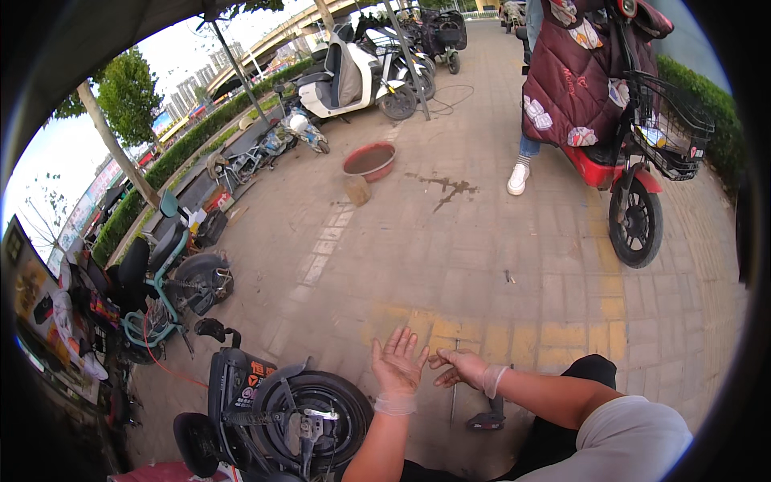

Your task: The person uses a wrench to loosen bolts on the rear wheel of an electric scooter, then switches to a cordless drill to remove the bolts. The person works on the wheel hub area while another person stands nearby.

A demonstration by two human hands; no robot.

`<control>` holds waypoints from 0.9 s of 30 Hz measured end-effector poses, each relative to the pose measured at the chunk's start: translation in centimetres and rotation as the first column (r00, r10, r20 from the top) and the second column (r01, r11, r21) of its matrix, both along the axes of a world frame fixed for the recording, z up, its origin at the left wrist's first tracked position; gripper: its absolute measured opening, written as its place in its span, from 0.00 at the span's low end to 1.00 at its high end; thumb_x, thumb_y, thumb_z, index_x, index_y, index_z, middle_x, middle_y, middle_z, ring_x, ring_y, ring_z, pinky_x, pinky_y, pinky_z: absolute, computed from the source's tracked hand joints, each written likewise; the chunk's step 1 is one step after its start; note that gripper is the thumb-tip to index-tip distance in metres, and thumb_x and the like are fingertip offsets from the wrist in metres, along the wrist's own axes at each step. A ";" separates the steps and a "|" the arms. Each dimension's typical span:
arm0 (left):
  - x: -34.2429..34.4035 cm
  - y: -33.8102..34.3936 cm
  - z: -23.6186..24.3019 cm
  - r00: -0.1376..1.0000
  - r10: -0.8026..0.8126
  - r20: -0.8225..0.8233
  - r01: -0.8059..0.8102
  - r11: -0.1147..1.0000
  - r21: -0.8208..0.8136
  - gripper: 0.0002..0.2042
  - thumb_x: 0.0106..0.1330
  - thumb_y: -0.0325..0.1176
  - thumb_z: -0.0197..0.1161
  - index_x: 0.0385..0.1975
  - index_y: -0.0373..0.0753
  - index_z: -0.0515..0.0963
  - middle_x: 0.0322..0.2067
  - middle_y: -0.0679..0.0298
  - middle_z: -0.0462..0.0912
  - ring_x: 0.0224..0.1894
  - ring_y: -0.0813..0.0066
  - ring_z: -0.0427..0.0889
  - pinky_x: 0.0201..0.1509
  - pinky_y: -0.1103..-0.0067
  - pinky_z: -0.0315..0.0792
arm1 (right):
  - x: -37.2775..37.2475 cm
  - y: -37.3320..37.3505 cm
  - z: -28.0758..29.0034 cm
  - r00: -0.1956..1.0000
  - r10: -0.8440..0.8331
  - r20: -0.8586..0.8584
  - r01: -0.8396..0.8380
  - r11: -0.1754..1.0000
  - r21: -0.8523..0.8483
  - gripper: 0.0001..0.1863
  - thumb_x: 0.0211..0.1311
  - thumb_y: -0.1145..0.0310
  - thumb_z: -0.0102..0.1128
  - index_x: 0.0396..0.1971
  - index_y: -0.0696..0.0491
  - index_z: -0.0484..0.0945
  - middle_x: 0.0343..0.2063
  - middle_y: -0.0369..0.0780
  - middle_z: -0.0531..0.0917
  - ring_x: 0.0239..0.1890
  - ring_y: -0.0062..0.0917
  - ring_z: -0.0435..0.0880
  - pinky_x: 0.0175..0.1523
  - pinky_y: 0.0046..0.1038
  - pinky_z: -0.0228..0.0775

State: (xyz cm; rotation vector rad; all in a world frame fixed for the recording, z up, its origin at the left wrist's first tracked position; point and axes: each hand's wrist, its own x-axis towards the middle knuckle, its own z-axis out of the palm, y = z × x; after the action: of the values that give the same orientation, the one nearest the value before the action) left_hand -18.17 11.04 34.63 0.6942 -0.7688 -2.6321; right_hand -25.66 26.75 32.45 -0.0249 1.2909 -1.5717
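Note:
My left hand is raised palm up with spread fingers and nothing visible in it, a translucent cuff at the wrist. Just to its right, my right hand has loosely bent, parted fingers and a similar cuff. Below and beside my right hand, a long thin metal tool and a dark power tool are on the paving. At lower left, a black electric scooter lies on its side, its wheel with exposed metal fittings beside my left forearm.
A person's leg and white shoe stand behind a red scooter with a quilted cover. A red basin and small block sit ahead. Parked scooters, a teal bike and an orange hose are leftward.

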 end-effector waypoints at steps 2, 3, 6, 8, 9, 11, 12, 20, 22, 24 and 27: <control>0.1 -0.8 0.3 0.996 0.076 0.040 -0.074 0.997 -0.038 0.32 0.69 0.63 0.47 0.58 0.40 0.69 0.60 0.62 0.71 0.65 0.64 0.65 0.69 0.50 0.55 | 0.5 0.3 -0.4 0.992 0.089 -0.093 -0.090 0.996 -0.001 0.24 0.76 0.53 0.48 0.59 0.56 0.75 0.47 0.40 0.81 0.41 0.30 0.87 0.42 0.29 0.79; 0.2 -1.2 0.3 0.992 0.118 0.052 -0.114 0.991 -0.073 0.32 0.69 0.63 0.47 0.58 0.40 0.69 0.60 0.62 0.71 0.65 0.64 0.66 0.70 0.51 0.54 | 0.5 0.7 -0.6 0.990 0.064 -0.124 -0.071 0.996 -0.053 0.24 0.75 0.53 0.50 0.58 0.56 0.76 0.44 0.40 0.82 0.39 0.28 0.88 0.40 0.26 0.78; 0.3 -1.8 -0.5 0.981 0.125 0.146 -0.124 0.992 -0.017 0.31 0.70 0.62 0.48 0.57 0.40 0.70 0.58 0.62 0.73 0.63 0.64 0.67 0.69 0.54 0.56 | 0.5 0.9 -1.0 0.993 0.007 -0.116 -0.013 0.999 -0.051 0.24 0.74 0.53 0.51 0.58 0.56 0.76 0.41 0.39 0.83 0.39 0.27 0.88 0.39 0.26 0.77; 0.3 -1.6 -1.3 0.989 0.053 0.138 -0.055 0.998 0.013 0.30 0.70 0.61 0.48 0.56 0.39 0.70 0.57 0.62 0.74 0.62 0.65 0.68 0.69 0.57 0.56 | 0.4 0.9 -1.1 0.995 0.035 -0.099 -0.037 0.999 -0.017 0.23 0.74 0.53 0.51 0.56 0.57 0.77 0.40 0.38 0.83 0.38 0.27 0.88 0.39 0.26 0.77; 0.2 -1.5 -1.6 0.989 0.015 0.145 -0.022 0.999 0.047 0.29 0.71 0.60 0.48 0.56 0.39 0.70 0.57 0.62 0.75 0.61 0.65 0.69 0.69 0.58 0.57 | 0.4 0.8 -1.1 0.993 0.046 -0.107 -0.047 0.999 -0.008 0.23 0.74 0.54 0.51 0.56 0.57 0.77 0.39 0.38 0.83 0.38 0.27 0.88 0.38 0.26 0.77; 0.0 -1.3 -2.0 0.991 0.025 0.128 -0.026 1.000 0.010 0.28 0.71 0.60 0.48 0.55 0.39 0.71 0.56 0.62 0.75 0.60 0.65 0.70 0.68 0.60 0.57 | 0.4 0.5 -1.1 0.988 0.077 -0.136 -0.079 0.997 -0.010 0.23 0.74 0.54 0.52 0.55 0.57 0.78 0.39 0.38 0.84 0.38 0.27 0.88 0.38 0.26 0.77; 0.0 -1.2 -2.1 0.993 0.025 0.117 -0.025 1.000 0.001 0.28 0.71 0.59 0.48 0.55 0.39 0.71 0.56 0.62 0.75 0.59 0.64 0.70 0.68 0.60 0.57 | 0.4 0.5 -1.1 0.984 0.100 -0.150 -0.102 0.995 0.000 0.23 0.74 0.54 0.52 0.54 0.57 0.78 0.39 0.38 0.84 0.37 0.27 0.88 0.38 0.26 0.77; 0.3 -1.0 -1.9 0.987 0.045 0.155 -0.045 0.999 -0.001 0.26 0.72 0.57 0.49 0.54 0.39 0.72 0.57 0.60 0.75 0.59 0.64 0.71 0.67 0.63 0.59 | 0.1 0.5 -0.8 0.984 0.116 -0.138 -0.118 0.993 -0.006 0.21 0.73 0.55 0.53 0.52 0.57 0.80 0.38 0.38 0.85 0.38 0.26 0.87 0.40 0.26 0.76; 0.2 -1.2 -2.3 0.985 0.028 0.170 -0.028 1.000 0.003 0.25 0.73 0.56 0.48 0.53 0.39 0.72 0.57 0.60 0.75 0.59 0.64 0.71 0.67 0.64 0.60 | 0.1 0.8 -0.7 0.981 0.109 -0.162 -0.109 0.994 0.007 0.21 0.73 0.55 0.54 0.52 0.57 0.80 0.39 0.39 0.85 0.38 0.25 0.86 0.41 0.25 0.75; -0.1 -1.4 -2.7 0.984 0.004 0.178 -0.005 1.000 0.004 0.24 0.73 0.55 0.48 0.52 0.39 0.73 0.56 0.60 0.76 0.59 0.64 0.72 0.66 0.64 0.61 | 0.0 1.2 -0.5 0.979 0.087 -0.184 -0.076 0.995 0.063 0.21 0.72 0.56 0.55 0.51 0.57 0.81 0.40 0.39 0.85 0.38 0.23 0.85 0.42 0.24 0.75; -0.5 -1.4 -3.5 0.981 -0.029 0.191 0.028 1.000 0.007 0.24 0.74 0.55 0.47 0.52 0.40 0.74 0.54 0.60 0.78 0.56 0.61 0.74 0.65 0.63 0.63 | -0.4 1.4 -0.2 0.973 0.026 -0.231 -0.014 0.998 0.054 0.20 0.71 0.57 0.57 0.50 0.58 0.81 0.39 0.38 0.86 0.38 0.21 0.83 0.44 0.24 0.74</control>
State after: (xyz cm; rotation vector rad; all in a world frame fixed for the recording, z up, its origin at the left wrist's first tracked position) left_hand -18.71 9.68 31.13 0.9554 -0.8310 -2.6199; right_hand -26.10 28.17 32.23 -0.1929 1.5076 -1.5512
